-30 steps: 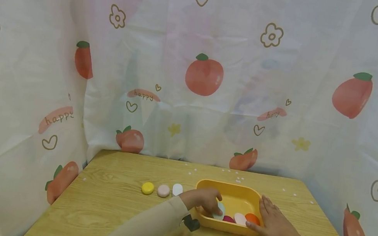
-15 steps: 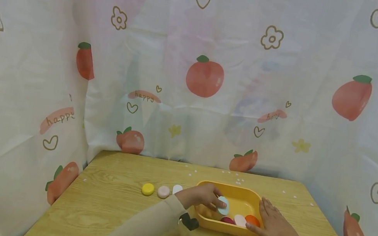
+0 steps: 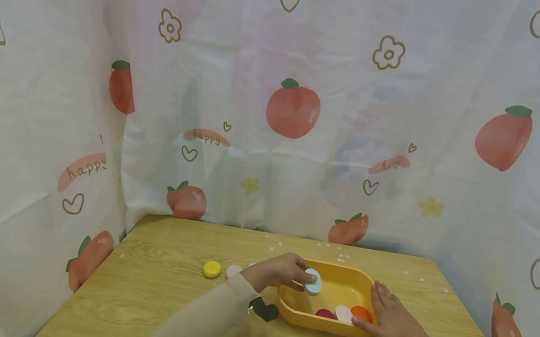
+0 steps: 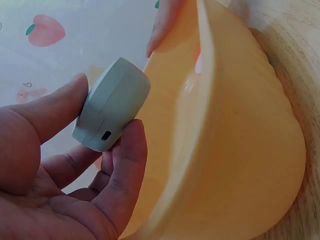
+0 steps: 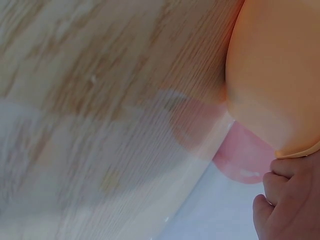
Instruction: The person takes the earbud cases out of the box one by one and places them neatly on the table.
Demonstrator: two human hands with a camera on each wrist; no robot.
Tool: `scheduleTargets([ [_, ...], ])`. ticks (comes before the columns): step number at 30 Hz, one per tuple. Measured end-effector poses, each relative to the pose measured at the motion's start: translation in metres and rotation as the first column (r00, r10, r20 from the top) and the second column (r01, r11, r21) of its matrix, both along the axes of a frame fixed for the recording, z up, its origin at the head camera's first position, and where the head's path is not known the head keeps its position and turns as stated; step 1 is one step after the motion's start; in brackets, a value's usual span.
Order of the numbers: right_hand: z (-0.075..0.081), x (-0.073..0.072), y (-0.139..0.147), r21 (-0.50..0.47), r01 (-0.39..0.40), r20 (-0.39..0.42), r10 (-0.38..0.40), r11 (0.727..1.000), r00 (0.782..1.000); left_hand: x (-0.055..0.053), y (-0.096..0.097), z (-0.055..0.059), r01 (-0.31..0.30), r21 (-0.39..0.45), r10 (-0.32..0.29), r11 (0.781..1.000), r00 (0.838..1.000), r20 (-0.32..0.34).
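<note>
In the head view my left hand (image 3: 280, 271) pinches a pale blue-green earbud case (image 3: 313, 283) over the left part of a yellow plastic bin (image 3: 319, 323). The left wrist view shows the case (image 4: 111, 102) between thumb and fingers, its seam and small charging port facing the camera. Along the right end of the bin lie the extended fingers of my right hand (image 3: 397, 326), its thumb at the front rim. Inside the bin, by the front wall, rest a dark red (image 3: 325, 313), a pale pink (image 3: 343, 313) and an orange rounded piece (image 3: 362, 313).
On the wooden table (image 3: 146, 288), left of the bin, sit a yellow rounded piece (image 3: 212, 270) and a pink one (image 3: 233, 271). My left wrist mostly covers a white piece beside them. A printed curtain (image 3: 238, 98) encloses the table's back and sides.
My left hand has lifted the pale blue-green case from the bin's front left and drawn it up and slightly left. The right hand stays at the bin's right end.
</note>
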State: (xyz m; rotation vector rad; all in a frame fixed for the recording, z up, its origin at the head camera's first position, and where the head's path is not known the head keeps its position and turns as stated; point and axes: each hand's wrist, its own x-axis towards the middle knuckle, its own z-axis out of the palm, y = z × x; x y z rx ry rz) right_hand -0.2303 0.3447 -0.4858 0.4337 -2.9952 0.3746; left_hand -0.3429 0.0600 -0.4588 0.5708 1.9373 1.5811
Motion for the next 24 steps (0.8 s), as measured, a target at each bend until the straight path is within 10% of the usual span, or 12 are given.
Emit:
scheduleTargets([
  [24, 0.001, 0.000, 0.000, -0.012, -0.002, 0.004, 0.002, 1.000, 1.000, -0.013, -0.042, 0.012, -0.019, 0.042, 0.019, 0.999, 1.000, -0.020],
])
